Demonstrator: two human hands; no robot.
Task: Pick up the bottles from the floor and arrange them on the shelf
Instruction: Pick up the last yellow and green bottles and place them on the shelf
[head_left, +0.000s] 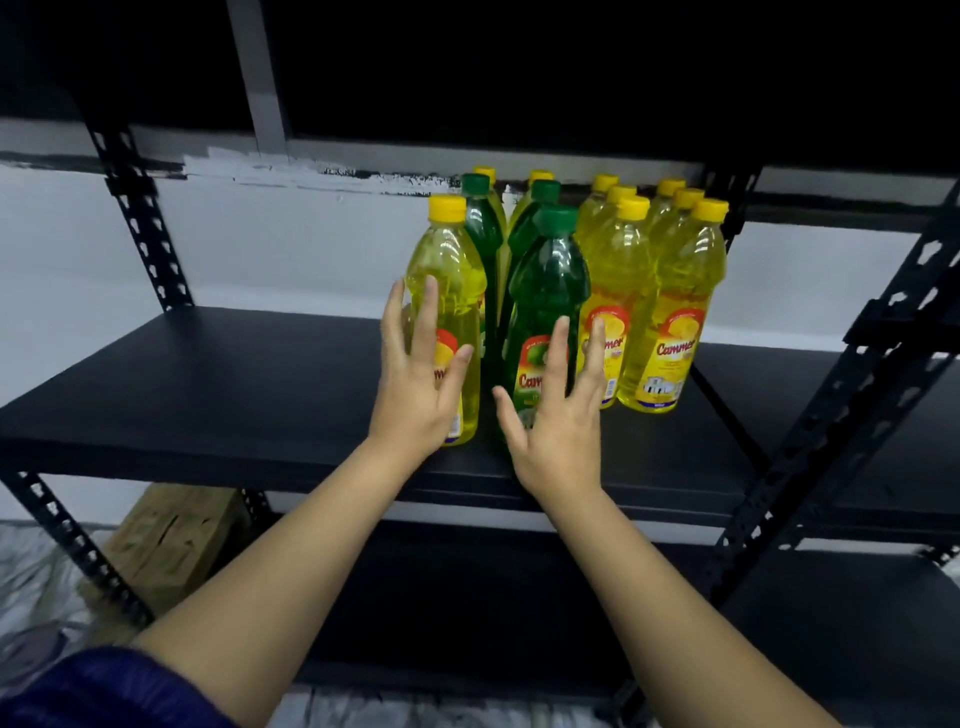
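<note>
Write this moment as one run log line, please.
left hand open at front yellow bottle | right hand open at front green bottle | both upright on shelf

A wooden block (174, 540) is seen on the floor beneath the rack, beside crumpled plastic sheeting (36, 582), with a white wall (78, 249) behind.

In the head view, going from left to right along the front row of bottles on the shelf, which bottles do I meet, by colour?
yellow bottle with yellow cap → green bottle with green cap → yellow bottle → rightmost yellow bottle
</note>
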